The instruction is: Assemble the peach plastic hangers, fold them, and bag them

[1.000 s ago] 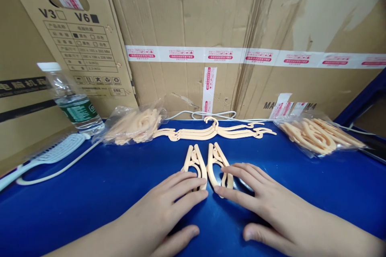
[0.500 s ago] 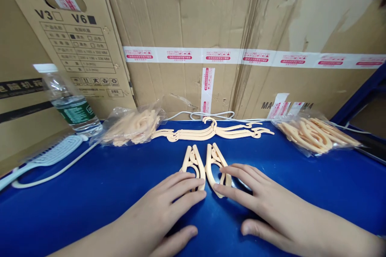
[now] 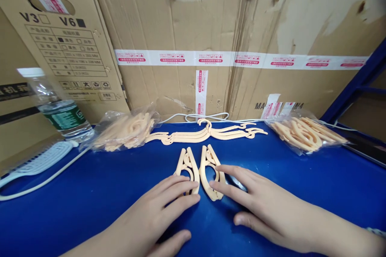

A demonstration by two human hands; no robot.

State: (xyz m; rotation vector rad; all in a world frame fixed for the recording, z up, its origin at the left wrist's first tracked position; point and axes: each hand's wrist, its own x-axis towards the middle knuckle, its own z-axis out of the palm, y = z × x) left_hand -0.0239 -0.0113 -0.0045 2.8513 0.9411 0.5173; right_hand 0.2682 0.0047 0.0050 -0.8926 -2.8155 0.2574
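Note:
Two cream folding hangers lie folded side by side on the blue tabletop (image 3: 120, 192). My left hand (image 3: 159, 204) rests its fingertips over the lower part of the left folded hanger (image 3: 196, 168), fingers stretched and thumb apart. On the right folded hanger (image 3: 206, 180), the index and middle fingertips of my right hand (image 3: 256, 196) touch its right side, with the thumb spread away below. Neither hand wraps round anything. Behind them lie unfolded hangers (image 3: 189, 136), stacked with arms spread and a hook pointing up; how many is hard to tell.
Clear plastic bags of folded hangers lie at left (image 3: 125, 130) and right (image 3: 304, 134). A water bottle (image 3: 62, 112) and a pale blue hairbrush (image 3: 45, 158) are at far left. A white cable (image 3: 54, 182) runs along the table. Cardboard boxes (image 3: 169, 20) stand behind.
The view has shifted slightly, so most things appear a little further left. Both hands keep nearly the same pose on the folded hangers.

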